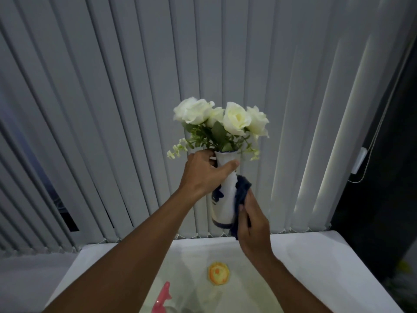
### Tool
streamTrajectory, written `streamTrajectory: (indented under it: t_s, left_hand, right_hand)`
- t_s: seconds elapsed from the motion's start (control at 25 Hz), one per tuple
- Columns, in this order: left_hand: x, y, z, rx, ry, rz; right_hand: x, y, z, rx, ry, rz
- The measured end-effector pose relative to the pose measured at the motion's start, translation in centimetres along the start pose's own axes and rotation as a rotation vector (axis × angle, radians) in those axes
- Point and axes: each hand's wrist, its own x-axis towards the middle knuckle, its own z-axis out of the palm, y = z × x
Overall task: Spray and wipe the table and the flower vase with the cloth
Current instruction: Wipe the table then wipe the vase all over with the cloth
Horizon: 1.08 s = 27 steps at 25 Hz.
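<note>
1. The left hand (203, 175) holds the flower vase (225, 190) up in the air above the bench (316, 263), its fingers (230, 166) closed around the upper part of the vase just under the rim; the thumb lies across the near side.
2. The vase is white with dark blue markings, and stands roughly upright, tilted a little. White roses (234, 118) and green leaves rise from its mouth, above the left fingers.
3. The right hand (252, 222) presses a dark blue cloth (242, 193) against the right side of the vase, below the left fingers. Its fingers are closed on the cloth, which bunches above them and hangs down past the foot of the vase.
4. Well below both hands, on the white bench, lies a yellow and orange flower-shaped object (218, 273).
5. Nearer the bottom edge, under the left forearm, the pink top of a spray bottle (162, 297) shows; its body is mostly cut off.
6. Behind the vase hang grey vertical blinds (112, 109).
</note>
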Motion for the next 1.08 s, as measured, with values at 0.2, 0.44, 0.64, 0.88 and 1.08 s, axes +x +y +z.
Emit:
streamTrajectory:
  t_s: [0.2,0.44,0.64,0.88,1.08]
  left_hand:
    - [0.6,0.5,-0.8,-0.097,-0.174,0.008]
    - [0.9,-0.1,-1.7,-0.312,-0.267,-0.107]
    - [0.7,-0.9,-1.8,-0.338,-0.299,-0.147]
    - [-0.2,0.1,-0.6,-0.163,-0.184,-0.17]
    - [-0.9,1.2,0.7,-0.052,0.074,-0.104]
  right_hand:
    - [5.4,-2.8,-1.1,0.357,-0.102,0.708]
    - [4.0,-2.6,-0.3,0.8,-0.142,1.053]
    - [3.0,-3.0,0.3,0.995,-0.116,1.067]
    - [2.7,-4.0,1.6,1.057,0.015,1.106]
    - [1.7,-2.9,3.5,0.922,0.321,1.013]
